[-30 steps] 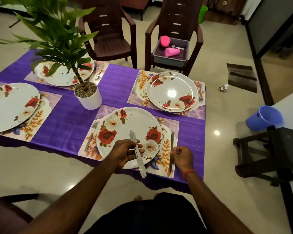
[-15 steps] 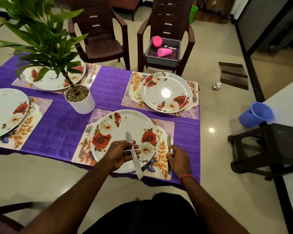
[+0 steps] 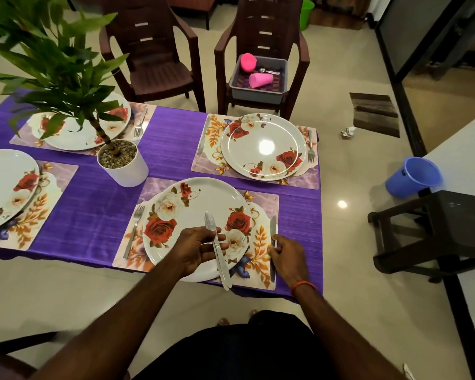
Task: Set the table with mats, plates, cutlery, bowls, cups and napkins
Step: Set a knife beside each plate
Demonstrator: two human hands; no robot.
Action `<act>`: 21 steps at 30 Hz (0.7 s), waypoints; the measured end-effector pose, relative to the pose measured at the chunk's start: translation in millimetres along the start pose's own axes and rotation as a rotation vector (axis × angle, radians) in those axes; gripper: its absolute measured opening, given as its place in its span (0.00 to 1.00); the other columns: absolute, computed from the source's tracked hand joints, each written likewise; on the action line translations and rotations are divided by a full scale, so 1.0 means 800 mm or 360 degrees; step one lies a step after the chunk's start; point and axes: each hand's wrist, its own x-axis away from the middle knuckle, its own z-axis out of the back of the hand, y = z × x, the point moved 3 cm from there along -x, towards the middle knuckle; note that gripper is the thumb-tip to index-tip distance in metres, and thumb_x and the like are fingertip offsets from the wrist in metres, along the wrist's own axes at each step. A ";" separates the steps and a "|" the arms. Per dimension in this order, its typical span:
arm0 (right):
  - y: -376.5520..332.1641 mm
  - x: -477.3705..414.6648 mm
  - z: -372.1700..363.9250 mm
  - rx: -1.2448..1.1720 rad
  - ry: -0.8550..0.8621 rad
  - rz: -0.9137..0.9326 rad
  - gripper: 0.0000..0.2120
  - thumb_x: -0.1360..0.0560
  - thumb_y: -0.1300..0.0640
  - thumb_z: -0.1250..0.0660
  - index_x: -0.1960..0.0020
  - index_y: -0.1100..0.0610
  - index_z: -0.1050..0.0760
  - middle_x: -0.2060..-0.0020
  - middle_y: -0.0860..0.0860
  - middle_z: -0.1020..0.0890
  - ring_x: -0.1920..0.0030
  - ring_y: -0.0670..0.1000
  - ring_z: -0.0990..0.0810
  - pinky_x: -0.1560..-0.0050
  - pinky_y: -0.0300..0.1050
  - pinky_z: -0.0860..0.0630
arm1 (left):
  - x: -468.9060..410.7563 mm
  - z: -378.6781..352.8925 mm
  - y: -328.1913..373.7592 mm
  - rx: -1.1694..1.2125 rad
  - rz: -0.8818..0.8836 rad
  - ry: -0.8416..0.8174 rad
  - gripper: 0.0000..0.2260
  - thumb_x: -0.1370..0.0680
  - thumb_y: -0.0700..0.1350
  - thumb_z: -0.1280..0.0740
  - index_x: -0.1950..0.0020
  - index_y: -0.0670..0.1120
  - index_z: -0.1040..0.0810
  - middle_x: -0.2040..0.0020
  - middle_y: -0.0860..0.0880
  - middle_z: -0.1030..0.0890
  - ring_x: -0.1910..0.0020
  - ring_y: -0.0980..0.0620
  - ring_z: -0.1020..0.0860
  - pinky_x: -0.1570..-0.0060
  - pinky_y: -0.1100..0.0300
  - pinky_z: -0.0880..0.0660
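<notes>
My left hand (image 3: pixel 196 249) holds a table knife (image 3: pixel 217 249) above the near rose-patterned plate (image 3: pixel 187 212), blade pointing away. That plate lies on a floral mat (image 3: pixel 261 242) with a fork (image 3: pixel 133 231) at its left. My right hand (image 3: pixel 288 256) pinches a second knife (image 3: pixel 273 231) lying on the mat's right edge. Three more plates on mats sit on the purple tablecloth (image 3: pixel 93 204): far right plate (image 3: pixel 262 146) with a fork (image 3: pixel 310 146), far left plate (image 3: pixel 77 133), left plate (image 3: pixel 3 187).
A potted plant (image 3: pixel 121 163) stands mid-table. Two brown chairs stand behind; the right chair (image 3: pixel 261 28) carries a grey tub (image 3: pixel 258 89) with pink cups (image 3: pixel 259 79) and cutlery. A blue bucket (image 3: pixel 412 176), a dark stool (image 3: pixel 436 231) and a white counter are at right.
The view has shifted slightly; both hands stay almost where they were, the left still holding its knife and the right still at the knife on the mat's edge.
</notes>
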 end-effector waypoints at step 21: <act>-0.008 0.006 0.018 -0.0081 -0.0079 -0.0007 0.16 0.21 0.52 0.31 0.35 0.53 0.25 0.47 0.52 0.17 0.49 0.50 0.17 0.47 0.46 0.18 | 0.014 -0.015 -0.003 0.0033 0.0011 0.0009 0.10 0.18 0.34 0.38 0.38 0.36 0.22 0.49 0.37 0.14 0.51 0.37 0.14 0.59 0.49 0.16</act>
